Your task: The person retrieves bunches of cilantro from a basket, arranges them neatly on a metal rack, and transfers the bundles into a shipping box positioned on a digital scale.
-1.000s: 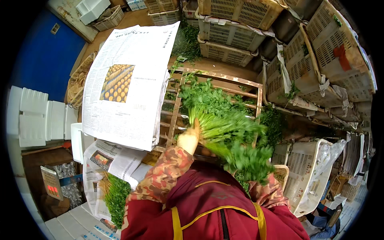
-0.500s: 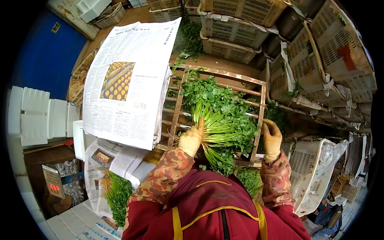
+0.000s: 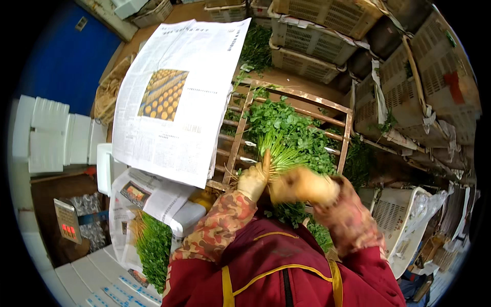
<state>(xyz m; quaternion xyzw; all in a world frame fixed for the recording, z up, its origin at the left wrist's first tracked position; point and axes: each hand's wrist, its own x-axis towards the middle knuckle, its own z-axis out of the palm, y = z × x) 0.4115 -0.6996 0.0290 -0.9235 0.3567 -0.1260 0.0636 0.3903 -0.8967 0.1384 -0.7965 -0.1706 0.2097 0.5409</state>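
A bunch of leafy green herbs (image 3: 294,128), which looks like coriander, lies with its leaves fanned away from me on a rusty metal rack (image 3: 241,134). My left hand (image 3: 254,180), in a pale, stained glove, is closed around the root end of the thin stems, its thumb along them. Over the near right part of the bunch is my right hand (image 3: 302,185), gloved too and smeared by motion. Its fingers cannot be made out, and it hides some of the stems below it.
Left of the rack lies a stack of newspapers (image 3: 204,117). Another bunch of greens (image 3: 154,250) rests on newspaper at the lower left, near a scale with a lit red display (image 3: 68,230). Stacked plastic crates (image 3: 312,41) stand behind and at right; white foam boxes (image 3: 48,138) stand at left.
My right hand has swung left from beside the rack's right edge to over the stems. My left hand keeps its hold on the bunch. The whole view has shifted slightly.
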